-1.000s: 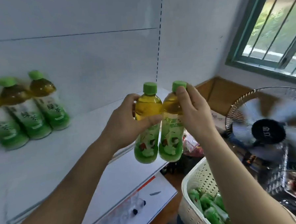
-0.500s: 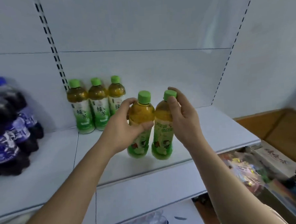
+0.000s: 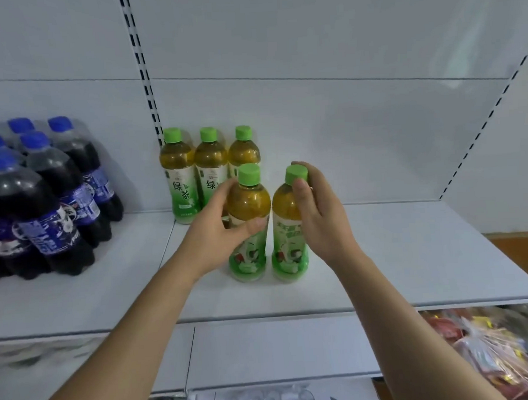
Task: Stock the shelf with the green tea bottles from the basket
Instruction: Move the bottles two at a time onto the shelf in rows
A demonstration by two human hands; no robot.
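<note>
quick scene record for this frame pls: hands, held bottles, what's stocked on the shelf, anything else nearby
left hand: grips the body of the left held bottle
right hand: grips the neck and cap of the right held bottle
held bottles: upright, side by side, bases at or just above the shelf; contact unclear
stocked green tea: three bottles in a row at the back
left of them: shrink-wrapped pack of dark soda bottles, blue caps
basket: out of view
below right: packaged goods, blurred
</note>
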